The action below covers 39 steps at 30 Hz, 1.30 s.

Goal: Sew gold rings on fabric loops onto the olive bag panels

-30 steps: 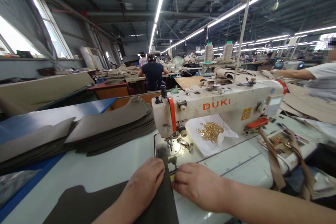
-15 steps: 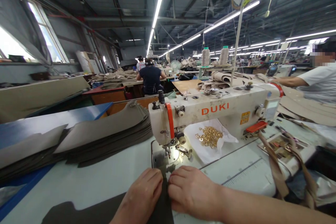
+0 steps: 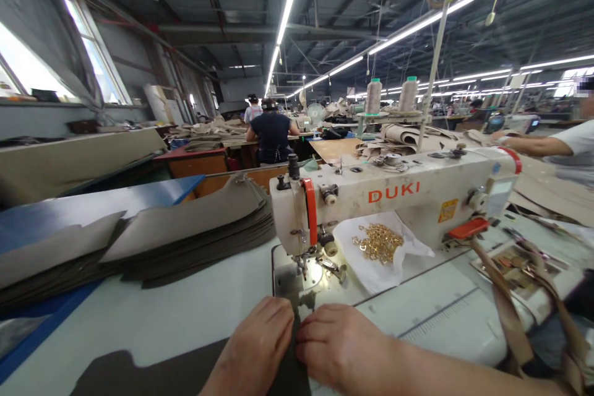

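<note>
A dark grey-brown fabric piece [image 3: 153, 374] lies on the pale table in front of a white sewing machine [image 3: 394, 192] marked DUKI. My left hand [image 3: 262, 340] is closed on the fabric, its fingers pinched at the strip just before the needle plate [image 3: 288, 278]. Close beside it, my right hand [image 3: 343, 343] curls its fingers onto the same strip from the right. Both sets of fingertips are partly hidden. Above and beyond the hands is the presser foot [image 3: 304, 266].
Stacked dark cut pieces [image 3: 195, 229] lie to the left. Gold metal rings [image 3: 378, 242] rest on white paper [image 3: 385, 278] beneath the machine arm. At right are a tray [image 3: 520, 266] and brown straps [image 3: 505, 315]. Another person's arm [image 3: 538, 145] reaches in from the right.
The view has swung slightly left, so the machine appears farther right. Both hands, still on the fabric, have drawn back slightly from the needle area.
</note>
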{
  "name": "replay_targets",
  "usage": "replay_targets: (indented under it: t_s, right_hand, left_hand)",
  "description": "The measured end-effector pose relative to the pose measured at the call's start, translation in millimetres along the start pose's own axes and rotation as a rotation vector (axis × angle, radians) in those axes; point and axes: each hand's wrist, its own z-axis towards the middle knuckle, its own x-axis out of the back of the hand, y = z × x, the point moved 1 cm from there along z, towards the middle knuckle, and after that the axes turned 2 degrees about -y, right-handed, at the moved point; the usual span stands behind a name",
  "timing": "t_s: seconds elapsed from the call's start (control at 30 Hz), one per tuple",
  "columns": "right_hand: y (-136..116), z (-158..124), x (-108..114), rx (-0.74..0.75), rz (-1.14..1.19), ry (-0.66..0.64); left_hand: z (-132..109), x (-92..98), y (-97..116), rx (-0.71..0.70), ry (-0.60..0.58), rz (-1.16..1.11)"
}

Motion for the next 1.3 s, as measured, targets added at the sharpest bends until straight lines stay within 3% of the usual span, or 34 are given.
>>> replay_targets:
  t_s: [0.47,0.7,0.97,1.3]
  right_hand:
    - [-1,-3,6,-0.035,0.057,-0.008]
    - [-2,-1,9,-0.056,0.077,-0.024]
    - [1,1,10,-0.252,0.207,0.030]
    - [2,2,10,-0.222,0.235,0.031]
  left_hand:
    - [-1,-4.1,-4,0.024,-0.043,-0.012]
    - [2,0.7,-1,0.024,-0.005,-0.027]
    - [4,1.3,-3,0.104,0.017,-0.064]
    - [8,4.7,-1,0.210,-0.009,-0.104]
